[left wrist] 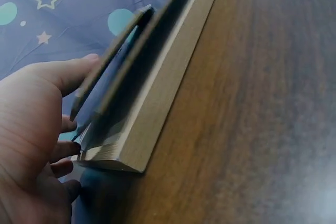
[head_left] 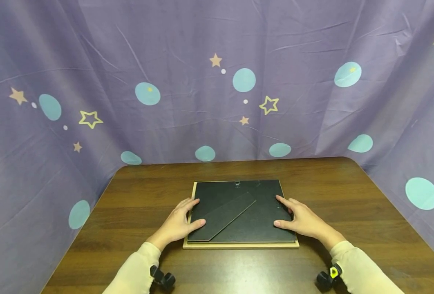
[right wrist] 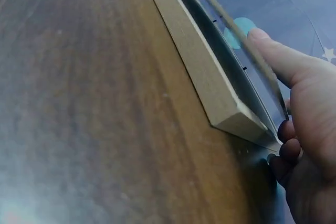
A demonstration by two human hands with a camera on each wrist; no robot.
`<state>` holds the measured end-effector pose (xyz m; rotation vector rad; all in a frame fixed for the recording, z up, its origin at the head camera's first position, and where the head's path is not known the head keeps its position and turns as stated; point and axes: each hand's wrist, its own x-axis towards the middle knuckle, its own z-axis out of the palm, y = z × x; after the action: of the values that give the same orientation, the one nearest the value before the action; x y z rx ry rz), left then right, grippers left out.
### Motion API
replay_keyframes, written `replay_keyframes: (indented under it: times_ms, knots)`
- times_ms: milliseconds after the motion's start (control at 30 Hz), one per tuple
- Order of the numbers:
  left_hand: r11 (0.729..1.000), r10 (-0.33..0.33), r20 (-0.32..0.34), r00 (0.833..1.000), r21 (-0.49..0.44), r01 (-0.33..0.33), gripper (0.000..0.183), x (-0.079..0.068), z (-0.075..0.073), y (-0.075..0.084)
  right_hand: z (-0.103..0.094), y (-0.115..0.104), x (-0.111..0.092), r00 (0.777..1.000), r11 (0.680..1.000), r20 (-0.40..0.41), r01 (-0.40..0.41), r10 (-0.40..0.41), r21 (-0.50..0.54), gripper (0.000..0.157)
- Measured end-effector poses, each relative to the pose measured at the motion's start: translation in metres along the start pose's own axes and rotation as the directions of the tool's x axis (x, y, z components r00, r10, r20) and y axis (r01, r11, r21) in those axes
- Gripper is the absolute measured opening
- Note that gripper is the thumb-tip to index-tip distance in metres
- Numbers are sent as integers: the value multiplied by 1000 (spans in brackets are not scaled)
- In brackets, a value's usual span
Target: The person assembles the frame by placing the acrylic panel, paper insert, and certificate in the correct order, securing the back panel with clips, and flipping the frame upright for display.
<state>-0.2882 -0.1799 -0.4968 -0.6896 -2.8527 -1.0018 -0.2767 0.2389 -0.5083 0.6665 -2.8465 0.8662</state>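
Note:
A picture frame (head_left: pixel 239 246) with pale wooden sides lies face down on the table. Over it is its black backing board (head_left: pixel 265 228), with a slanted easel leg (head_left: pixel 220 218) and a small metal hanger (head_left: pixel 237 184) near the far edge. The left hand (head_left: pixel 178 224) holds the board's left edge, thumb on top and fingers along the side. Opposite, the right hand (head_left: pixel 303 220) grips the right edge the same way. In the right wrist view, a gap shows between the board's edge (right wrist: pixel 239 32) and the wooden frame side (right wrist: pixel 191 51). The frame's front is hidden.
The brown wooden table (head_left: pixel 143 192) has rounded far corners. A purple curtain (head_left: pixel 187 49) with stars and blue dots hangs behind it and on both sides. Black wrist devices sit on the left cuff (head_left: pixel 151 251) and right cuff (head_left: pixel 343 247).

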Motion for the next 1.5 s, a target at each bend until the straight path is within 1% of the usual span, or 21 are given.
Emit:
replay_keyframes:
  times_ms: [100, 167, 233, 367, 533, 733, 800, 900, 967, 1033, 1133, 1167, 1233, 1300, 1367, 1400, 1500]
  knots:
    - [998, 26, -5, 1000, 57, -26, 76, -1, 2, 0, 0, 2, -1, 1000, 1000, 2, 6, -6, -3, 90]
    - [996, 28, -1, 1000, 90, -27, 75, -2, 4, 0, 0, 2, -1, 1000, 1000, 0, 16, -16, -10, 90]
    - [994, 28, -4, 1000, 102, -27, 76, -2, 5, 1, -1, 3, -2, 1000, 1000, -3, 22, -22, -11, 89]
    - [993, 14, -6, 1000, 113, -14, 77, -3, 7, 2, -3, 2, -2, 1000, 1000, 7, 20, -20, -18, 89]
    - [993, -3, -2, 1000, 121, 3, 78, -4, 9, 4, -4, 1, 0, 999, 999, 39, 11, -9, -37, 90]
    - [992, 33, -52, 998, 120, -27, 70, -2, 10, 5, -3, 0, 0, 998, 999, 56, 15, -12, -52, 91]
    - [992, 35, -55, 998, 125, -28, 67, -1, 11, 5, -2, 0, -1, 998, 998, 60, 23, -20, -54, 91]
    - [990, 24, -31, 999, 142, -19, 68, -2, 11, 6, -2, 0, -1, 998, 998, 62, 36, -32, -60, 91]
    - [988, 20, -12, 1000, 155, -18, 70, -3, 10, 7, -2, 0, -2, 998, 997, 47, 44, -41, -64, 89]
    - [985, 31, 9, 999, 168, -32, 73, -5, 9, 7, -3, -1, -3, 998, 997, 28, 54, -52, -63, 86]
    - [978, 78, 61, 995, 189, -88, 82, -9, 5, 10, -5, -2, -6, 996, 995, -11, 83, -84, -62, 83]
    - [973, 101, 83, 991, 199, -116, 86, -11, 4, 11, -6, -2, -8, 995, 993, -22, 100, -101, -59, 83]
    - [959, 152, 140, 978, 219, -180, 96, -15, 2, 13, -8, -3, -10, 990, 990, -27, 134, -135, -51, 83]
    - [943, 195, 185, 963, 236, -236, 104, -18, 1, 16, -10, -4, -13, 985, 985, -7, 170, -170, -39, 87]
    - [931, 217, 209, 954, 250, -267, 105, -21, 0, 18, -11, -4, -16, 980, 981, 39, 195, -194, -19, 93]
    - [930, 218, 211, 953, 252, -269, 104, -22, 0, 18, -11, -5, -18, 978, 980, 66, 201, -200, -9, 96]
    - [934, 207, 200, 958, 250, -254, 96, -23, 0, 20, -10, -5, -22, 970, 978, 127, 210, -209, 12, 103]
